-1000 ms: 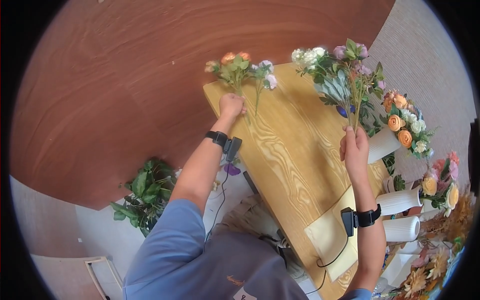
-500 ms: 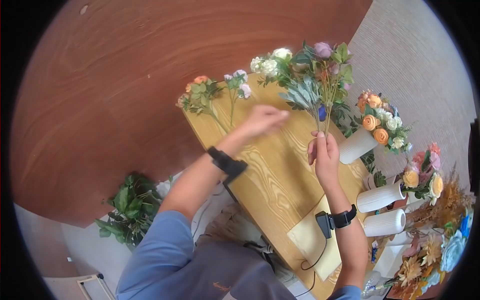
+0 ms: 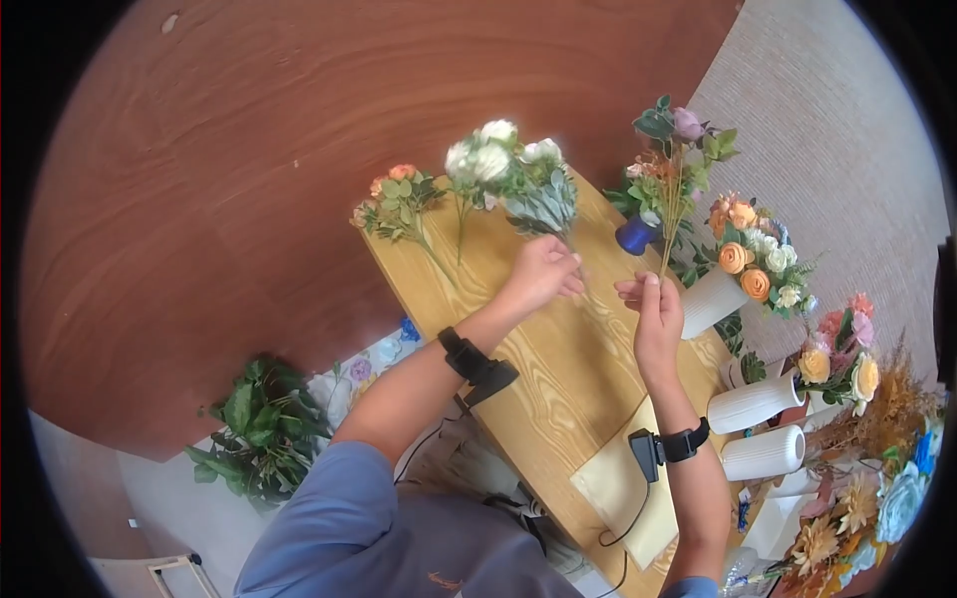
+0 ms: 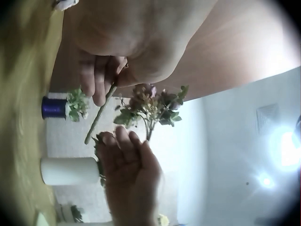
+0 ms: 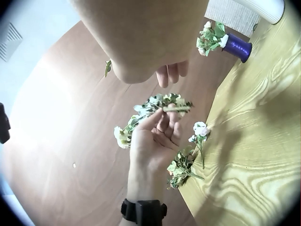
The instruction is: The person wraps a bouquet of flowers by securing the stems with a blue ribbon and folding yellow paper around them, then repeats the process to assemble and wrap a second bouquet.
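My left hand (image 3: 546,271) pinches the stem of a white artificial flower spray (image 3: 488,161) with grey-green leaves (image 3: 546,207), over the table's far part. In the left wrist view the bare end of that stem (image 4: 99,117) sticks out below the fingers. Opposite it, my right hand (image 3: 660,321) holds thin stems (image 3: 672,224) topped by a purple flower (image 3: 688,124) and green leaves, raised above the table. A spray of orange flowers (image 3: 402,173) lies at the table's far left corner. Beside it is a pale lilac flower stem (image 5: 201,129), partly hidden behind the white blooms in the head view.
A blue-purple ribbon spool (image 3: 635,236) stands at the table's far right. White ribbed vases (image 3: 756,402) line the right edge, one holding orange and white flowers (image 3: 736,257). Cream paper (image 3: 618,473) lies on the near tabletop. A leafy plant (image 3: 254,424) stands on the left floor.
My left hand left the orange flowers, reached right to the bunch in my right hand, and drew the white spray away leftward. My right hand keeps the purple-flower stems.
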A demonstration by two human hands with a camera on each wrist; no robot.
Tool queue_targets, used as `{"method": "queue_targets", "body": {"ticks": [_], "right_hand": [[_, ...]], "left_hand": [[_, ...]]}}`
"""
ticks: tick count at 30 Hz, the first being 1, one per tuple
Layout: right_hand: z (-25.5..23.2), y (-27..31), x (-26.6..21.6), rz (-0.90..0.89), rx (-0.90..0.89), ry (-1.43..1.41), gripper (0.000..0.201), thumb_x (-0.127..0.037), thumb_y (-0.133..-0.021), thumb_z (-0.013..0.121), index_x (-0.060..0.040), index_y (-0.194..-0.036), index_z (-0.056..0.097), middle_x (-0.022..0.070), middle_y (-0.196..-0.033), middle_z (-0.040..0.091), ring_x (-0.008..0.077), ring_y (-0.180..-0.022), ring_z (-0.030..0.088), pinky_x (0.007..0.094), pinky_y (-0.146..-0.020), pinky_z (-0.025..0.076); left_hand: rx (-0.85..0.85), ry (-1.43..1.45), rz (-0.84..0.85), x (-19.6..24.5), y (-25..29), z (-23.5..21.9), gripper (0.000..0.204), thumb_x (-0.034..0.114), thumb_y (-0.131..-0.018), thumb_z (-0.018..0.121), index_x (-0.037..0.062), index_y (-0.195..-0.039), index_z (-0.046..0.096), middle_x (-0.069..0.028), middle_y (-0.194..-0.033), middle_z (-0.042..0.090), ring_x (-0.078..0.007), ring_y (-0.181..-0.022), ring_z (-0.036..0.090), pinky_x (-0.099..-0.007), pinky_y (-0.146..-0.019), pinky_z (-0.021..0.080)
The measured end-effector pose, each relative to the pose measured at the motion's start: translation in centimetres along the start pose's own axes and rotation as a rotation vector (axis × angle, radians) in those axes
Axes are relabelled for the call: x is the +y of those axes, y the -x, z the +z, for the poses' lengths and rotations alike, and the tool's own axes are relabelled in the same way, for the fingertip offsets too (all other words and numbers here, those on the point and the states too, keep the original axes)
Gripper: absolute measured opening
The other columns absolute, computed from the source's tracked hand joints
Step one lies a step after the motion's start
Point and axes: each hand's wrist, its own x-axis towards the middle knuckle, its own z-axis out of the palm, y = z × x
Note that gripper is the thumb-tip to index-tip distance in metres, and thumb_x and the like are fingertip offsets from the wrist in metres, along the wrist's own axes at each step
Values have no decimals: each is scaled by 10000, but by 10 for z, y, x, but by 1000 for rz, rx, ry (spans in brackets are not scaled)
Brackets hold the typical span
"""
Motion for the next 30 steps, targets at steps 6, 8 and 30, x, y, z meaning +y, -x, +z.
{"method": "queue_targets", "body": {"ticks": [6,8,30], "right_hand": [[-8,-2,-33,88,-54,-68,327,-266,-1026,397,25,-1044,544,92,-688,631,116,-612,585,235,-593,474],[-8,2,-45,81,-55,-60,322,-264,-1027,397,23,-1040,542,74,-642,594,108,-570,558,228,-554,449],[-34,26,-29,169,-60,31,252,-221,-1018,426,0,-990,543,-12,-532,442,60,-426,410,216,-407,302]], "left_hand": [[180,-540,187,-15,-42,-41,151,124,-859,607,-2,-834,528,-135,-725,643,-170,-562,628,-298,-504,489],[241,-746,220,-10,-61,-47,163,124,-831,616,-10,-794,531,-148,-712,633,-208,-587,638,-328,-530,496],[273,-1449,70,-53,-152,-69,180,70,-817,546,-18,-854,699,-235,-873,670,-393,-850,654,-430,-755,527]]}}
